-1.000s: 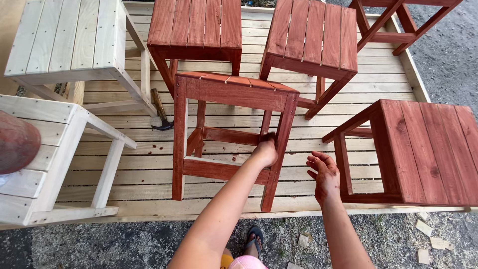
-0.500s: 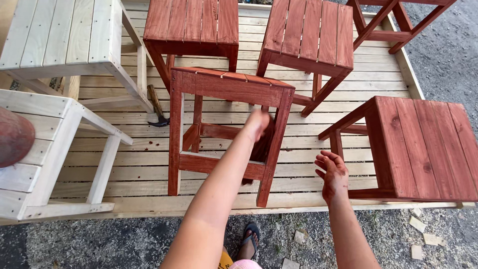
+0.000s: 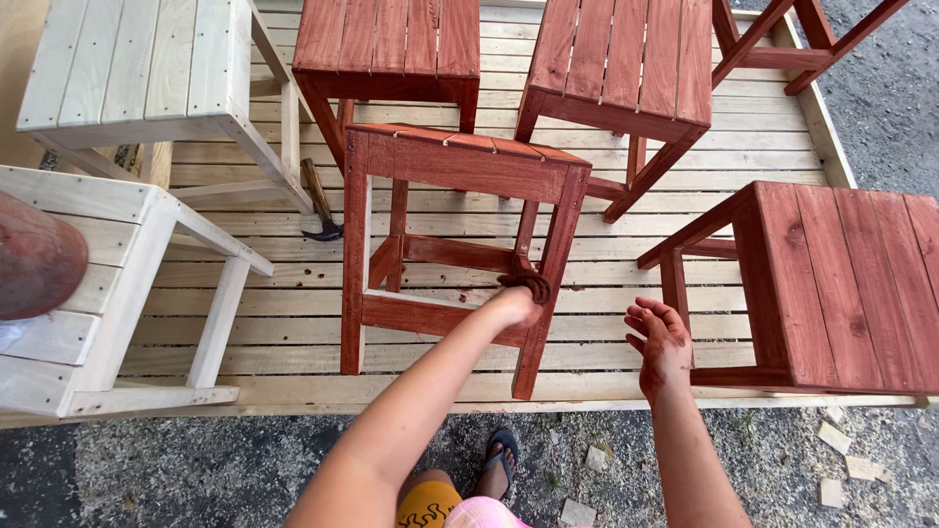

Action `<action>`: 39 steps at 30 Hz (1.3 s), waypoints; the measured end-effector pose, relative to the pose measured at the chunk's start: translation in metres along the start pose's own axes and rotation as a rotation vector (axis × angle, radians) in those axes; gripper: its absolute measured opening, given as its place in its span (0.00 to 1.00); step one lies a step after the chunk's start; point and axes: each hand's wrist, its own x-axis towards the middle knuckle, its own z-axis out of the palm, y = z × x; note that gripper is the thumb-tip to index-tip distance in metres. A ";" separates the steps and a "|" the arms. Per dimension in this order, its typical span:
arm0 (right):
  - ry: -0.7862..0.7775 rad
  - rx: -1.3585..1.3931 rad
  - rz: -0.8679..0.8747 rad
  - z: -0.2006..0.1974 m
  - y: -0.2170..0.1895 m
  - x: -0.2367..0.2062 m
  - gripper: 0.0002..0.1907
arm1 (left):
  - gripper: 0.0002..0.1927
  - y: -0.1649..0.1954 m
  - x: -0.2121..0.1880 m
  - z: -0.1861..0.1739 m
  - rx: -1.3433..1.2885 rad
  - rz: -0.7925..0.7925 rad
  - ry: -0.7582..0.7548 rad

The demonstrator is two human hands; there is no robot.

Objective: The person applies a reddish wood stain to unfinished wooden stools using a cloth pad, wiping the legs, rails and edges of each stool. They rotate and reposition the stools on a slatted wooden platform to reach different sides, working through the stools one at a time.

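A red-stained wooden stool (image 3: 460, 166) stands in front of me on a slatted wooden platform (image 3: 293, 323). My left hand (image 3: 516, 301) reaches between its legs and grips a dark stained rag (image 3: 528, 284), pressing it against the inner side of the front right leg near the lower rail. My right hand (image 3: 660, 337) hovers open to the right of that stool, fingers spread and smeared with red stain, touching nothing.
Three more red stools stand at the back middle (image 3: 391, 49), the back right (image 3: 626, 68) and the right (image 3: 841, 284). Two unstained pale stools (image 3: 127, 68) (image 3: 88, 293) stand at left. A hammer (image 3: 318, 205) lies on the platform. A red round container (image 3: 34, 259) sits on the left stool. Gravel lies below.
My left hand went from the stool's outer front leg into the frame, then down along the inside of the leg with the rag. My right hand stayed open and drifted slightly.
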 end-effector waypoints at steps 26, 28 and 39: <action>-0.460 -0.341 -0.133 0.145 -0.041 -0.017 0.32 | 0.18 -0.059 -0.024 -0.081 -0.939 0.289 -0.071; -0.438 -0.454 -0.128 0.164 -0.043 -0.008 0.28 | 0.20 -0.060 -0.027 -0.088 -0.896 0.308 -0.006; -0.384 -0.484 -0.387 0.177 -0.063 0.022 0.10 | 0.36 -0.083 -0.013 -0.055 -0.563 0.166 -0.257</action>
